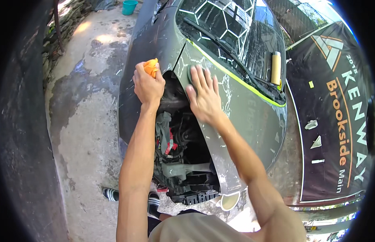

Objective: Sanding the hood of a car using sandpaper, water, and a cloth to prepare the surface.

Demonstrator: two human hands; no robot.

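Observation:
My left hand is closed around a crumpled orange cloth over the left fender edge, beside the open gap at the car's front corner. My right hand lies flat, fingers spread, on the grey-green hood, covering most of a small dark pad. The hood is scuffed with whitish marks, and yellow-green tape runs along its windshield edge. Below my hands the headlight opening exposes dark parts, a grey piece and red bits.
A yellow cardboard roll rests by the wiper. A large dark banner stands right of the car. Left are a stained concrete floor and dark sheeting. A teal bucket is behind; a pale bucket sits below the bumper.

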